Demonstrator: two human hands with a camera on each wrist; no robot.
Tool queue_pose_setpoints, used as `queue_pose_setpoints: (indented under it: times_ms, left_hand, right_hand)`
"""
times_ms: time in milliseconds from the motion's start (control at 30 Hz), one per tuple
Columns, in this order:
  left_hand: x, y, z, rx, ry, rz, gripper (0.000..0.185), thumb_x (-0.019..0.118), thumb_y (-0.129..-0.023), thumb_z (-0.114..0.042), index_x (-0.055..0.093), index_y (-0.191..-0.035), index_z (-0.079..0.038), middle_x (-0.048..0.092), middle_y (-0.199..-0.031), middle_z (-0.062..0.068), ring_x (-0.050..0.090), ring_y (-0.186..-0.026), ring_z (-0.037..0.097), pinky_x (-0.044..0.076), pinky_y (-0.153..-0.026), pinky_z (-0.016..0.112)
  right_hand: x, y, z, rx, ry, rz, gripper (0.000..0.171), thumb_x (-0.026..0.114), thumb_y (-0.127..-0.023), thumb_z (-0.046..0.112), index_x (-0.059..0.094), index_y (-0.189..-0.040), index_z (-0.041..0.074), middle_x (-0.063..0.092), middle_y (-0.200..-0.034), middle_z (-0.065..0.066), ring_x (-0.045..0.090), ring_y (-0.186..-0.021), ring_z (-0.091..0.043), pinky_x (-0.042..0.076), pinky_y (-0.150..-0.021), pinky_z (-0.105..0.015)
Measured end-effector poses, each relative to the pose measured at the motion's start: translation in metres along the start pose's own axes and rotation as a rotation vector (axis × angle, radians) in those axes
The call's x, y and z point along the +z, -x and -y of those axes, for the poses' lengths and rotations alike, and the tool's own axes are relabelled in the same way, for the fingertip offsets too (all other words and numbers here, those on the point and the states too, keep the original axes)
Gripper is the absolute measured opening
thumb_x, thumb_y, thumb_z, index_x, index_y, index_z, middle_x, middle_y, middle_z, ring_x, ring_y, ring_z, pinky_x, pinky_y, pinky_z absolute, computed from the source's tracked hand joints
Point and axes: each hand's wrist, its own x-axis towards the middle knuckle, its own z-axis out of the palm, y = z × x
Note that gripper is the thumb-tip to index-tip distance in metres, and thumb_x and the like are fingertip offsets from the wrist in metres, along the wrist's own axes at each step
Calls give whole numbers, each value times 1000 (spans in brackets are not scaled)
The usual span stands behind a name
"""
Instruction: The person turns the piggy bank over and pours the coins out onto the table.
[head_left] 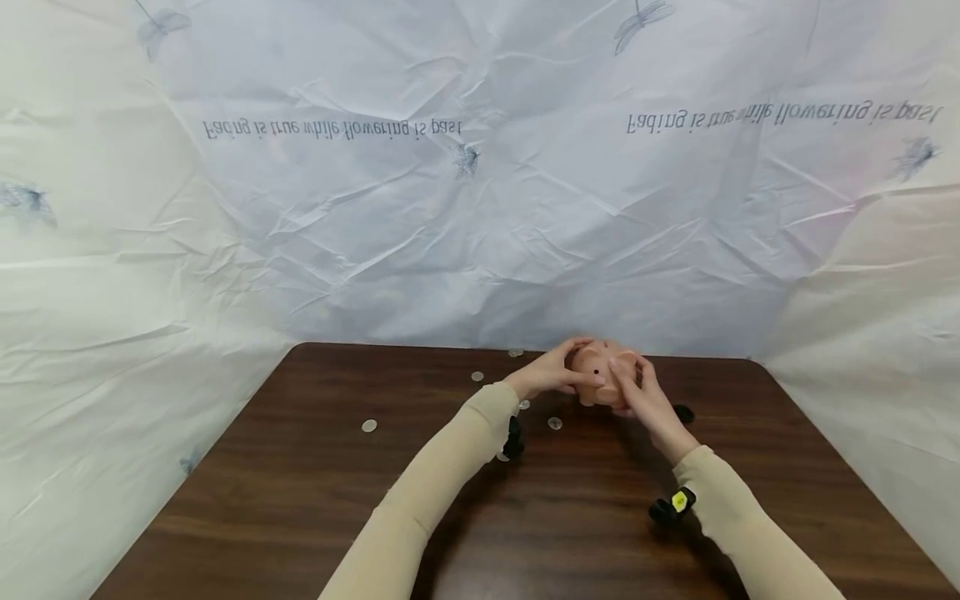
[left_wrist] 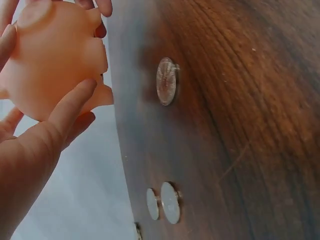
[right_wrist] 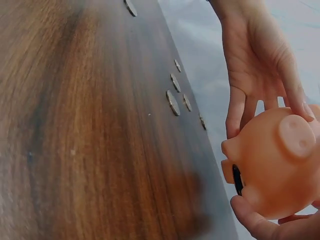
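Observation:
A pink rubber piggy bank is held between both hands over the far middle of the brown table. My left hand grips its left side, and my right hand grips its right side. In the left wrist view the piggy bank is off the wood, with my left fingers pressed against its underside. The right wrist view shows the pig snout-up, a dark slot on its side, my right thumb beneath it and the left hand behind it.
Several silver coins lie on the table: one at the left, one just in front of the hands, others near the far edge. A small black object lies right of the hands. White sheeting hangs behind.

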Motion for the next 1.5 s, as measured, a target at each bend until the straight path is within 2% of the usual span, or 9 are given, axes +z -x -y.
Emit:
queue_pose_setpoints:
  times_ms: [133,400,633,800,1000,1500]
  left_hand:
    - [1,-2,2,-22,-25,5,83,77,-92,-27,28,-159,-30,39,-152,0,58,-119,17,57,-90,42]
    - [0,-2,10,-27,-53,11,86,77,-93,-26,25,-161,-29,33,-158,1,55,-124,20,56,-92,43]
    - [3,-2,10,37,-233,19,93,78,-92,-32,18,-162,-28,30,-161,-3,47,-135,16,49,-100,33]
    - [5,-5,11,66,-293,2,93,77,-91,-38,18,-162,-29,26,-162,-4,42,-139,15,44,-107,35]
    - [5,-4,13,67,-293,-5,92,77,-91,-39,18,-162,-34,25,-163,-6,42,-139,14,43,-108,35]
    - [9,-7,21,68,-302,-9,93,76,-91,-42,16,-162,-35,20,-164,-6,38,-142,17,42,-110,38]
  right_hand:
    - [-1,-3,-3,24,-21,30,90,38,-104,59,-11,-160,10,0,-163,-29,45,-129,-50,53,-96,-55]
    - [1,-2,-6,47,-20,70,90,40,-103,61,-10,-160,11,0,-162,-30,41,-132,-53,55,-92,-55]
    - [-1,1,-6,60,-2,81,88,41,-105,54,-15,-160,13,-4,-162,-30,28,-139,-55,55,-91,-56]
    - [-4,-1,-5,69,-9,85,84,39,-108,49,-16,-159,11,-6,-161,-33,25,-140,-57,53,-93,-60]
    - [-4,-5,-11,75,-5,80,82,39,-108,47,-14,-160,12,-5,-161,-32,26,-140,-55,50,-96,-61]
    - [-8,-6,-19,63,-3,82,91,44,-103,58,-13,-161,16,-4,-162,-29,27,-142,-53,52,-97,-55]
